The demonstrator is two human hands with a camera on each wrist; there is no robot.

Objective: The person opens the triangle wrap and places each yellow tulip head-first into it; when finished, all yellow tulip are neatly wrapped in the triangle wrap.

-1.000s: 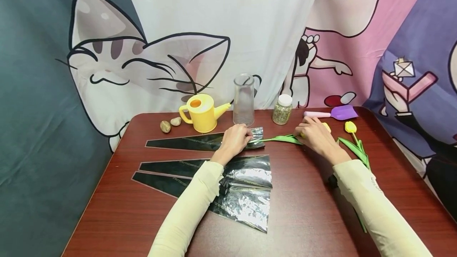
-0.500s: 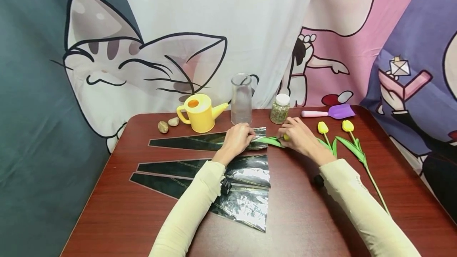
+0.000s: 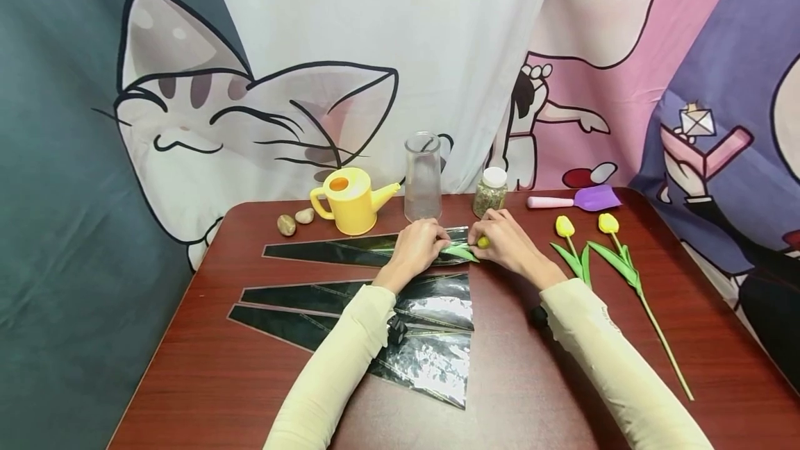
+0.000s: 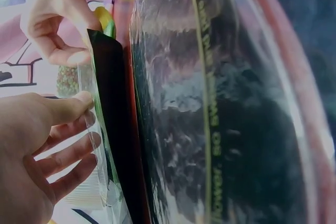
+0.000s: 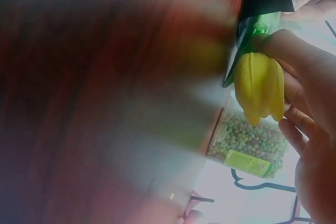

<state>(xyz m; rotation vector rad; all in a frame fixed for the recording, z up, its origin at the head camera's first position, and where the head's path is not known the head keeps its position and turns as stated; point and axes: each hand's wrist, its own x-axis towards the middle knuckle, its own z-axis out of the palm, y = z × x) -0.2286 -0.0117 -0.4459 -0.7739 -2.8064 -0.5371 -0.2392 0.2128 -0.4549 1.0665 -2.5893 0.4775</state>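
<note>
Your right hand (image 3: 506, 247) pinches a yellow fake tulip with a green stem (image 5: 259, 85) by its bud, fingers curled round it. Your left hand (image 3: 417, 247) pinches open the wide mouth of the top shiny black plastic flower sleeve (image 3: 350, 251), thumb and fingers on its clear edge. A second ago the tulip lay further right on the dark red table (image 3: 531, 367); now its leaves are inside the sleeve mouth, in the middle of the frame, so it is going in. Two more black sleeves (image 3: 400, 328) lie below. Two other yellow tulips (image 3: 600, 255) wait at the right. A yellow watering can (image 3: 351, 198), clear vase (image 3: 423, 178) and seed jar (image 3: 490, 193) stand behind.
</note>
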